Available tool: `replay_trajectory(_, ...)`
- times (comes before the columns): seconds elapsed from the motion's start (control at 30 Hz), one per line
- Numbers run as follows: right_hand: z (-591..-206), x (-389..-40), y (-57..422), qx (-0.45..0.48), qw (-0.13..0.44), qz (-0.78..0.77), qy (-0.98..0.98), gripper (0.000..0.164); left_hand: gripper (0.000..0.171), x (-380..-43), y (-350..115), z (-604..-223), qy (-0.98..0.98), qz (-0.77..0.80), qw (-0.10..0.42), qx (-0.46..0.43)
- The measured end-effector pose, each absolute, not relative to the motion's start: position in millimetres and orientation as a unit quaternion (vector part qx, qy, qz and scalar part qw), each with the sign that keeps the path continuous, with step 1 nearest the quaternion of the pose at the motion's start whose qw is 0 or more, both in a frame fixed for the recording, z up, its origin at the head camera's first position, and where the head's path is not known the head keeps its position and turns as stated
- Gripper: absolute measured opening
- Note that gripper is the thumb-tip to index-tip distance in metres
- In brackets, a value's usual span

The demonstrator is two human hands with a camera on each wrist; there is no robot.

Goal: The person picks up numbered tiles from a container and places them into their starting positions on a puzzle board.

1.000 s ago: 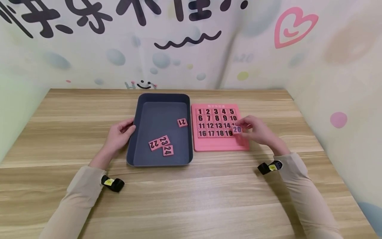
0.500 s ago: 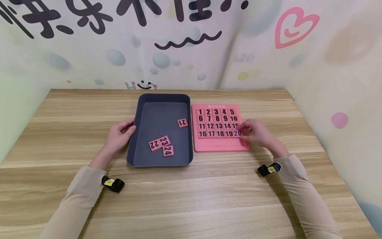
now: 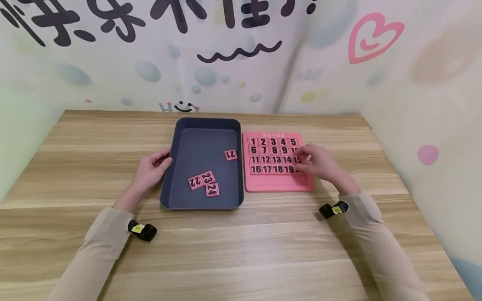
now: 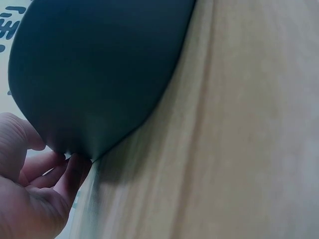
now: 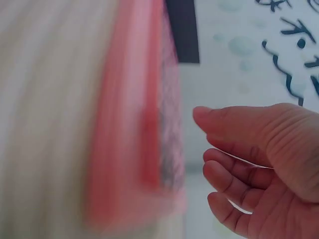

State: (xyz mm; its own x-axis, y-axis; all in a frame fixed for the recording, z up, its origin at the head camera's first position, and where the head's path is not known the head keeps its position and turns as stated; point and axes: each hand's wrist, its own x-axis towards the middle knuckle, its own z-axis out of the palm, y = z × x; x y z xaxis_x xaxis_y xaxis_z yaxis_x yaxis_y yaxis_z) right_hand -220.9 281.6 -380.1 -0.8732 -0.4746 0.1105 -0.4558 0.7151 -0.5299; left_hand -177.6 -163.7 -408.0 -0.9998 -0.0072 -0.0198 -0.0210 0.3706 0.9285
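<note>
My left hand (image 3: 149, 170) holds the left side of a dark blue-grey tray (image 3: 173, 184); in the left wrist view, curled fingers (image 4: 75, 172) meet its outer wall. Inside the tray lie number tiles 21 (image 3: 231, 155), 22 (image 3: 195, 182), 23 (image 3: 207, 177) and 24 (image 3: 212, 190). Beside it is a pink number puzzle board (image 3: 278, 183) with rows of tiles from 1 on. My right hand (image 3: 320, 162) hovers over the board's right side, partly covering tiles 10 and 20 (image 3: 300, 169). Nothing is between its loosely bent fingers in the right wrist view.
The wood-grain table (image 3: 241, 251) extends in front of the tray and board. A printed wall sheet (image 3: 241, 75) stands at the table's back edge, with another wall along the right. The tray and the board lie close side by side.
My right hand lowered tile 20 into the end of the fourth row, let go, and has lifted slightly up and left. My left hand and the tray have stayed in place.
</note>
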Motion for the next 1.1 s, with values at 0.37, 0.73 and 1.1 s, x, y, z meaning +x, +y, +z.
replay_trajectory(0.37,-354,-235,185,-0.349,0.032,-0.32,0.88,0.031,0.042,-178,-165,-409,0.829,0.559,0.004,-0.006)
replay_trajectory(0.73,-366,-245,116,-0.359,0.078,-0.333,0.869,0.031,0.042,-177,-166,-410,0.83,0.558,0.002,-0.004)
replay_trajectory(1.1,-371,-258,91,-0.346,0.131,-0.205,0.906,0.035,0.042,-178,-166,-408,0.832,0.555,0.004,-0.009)
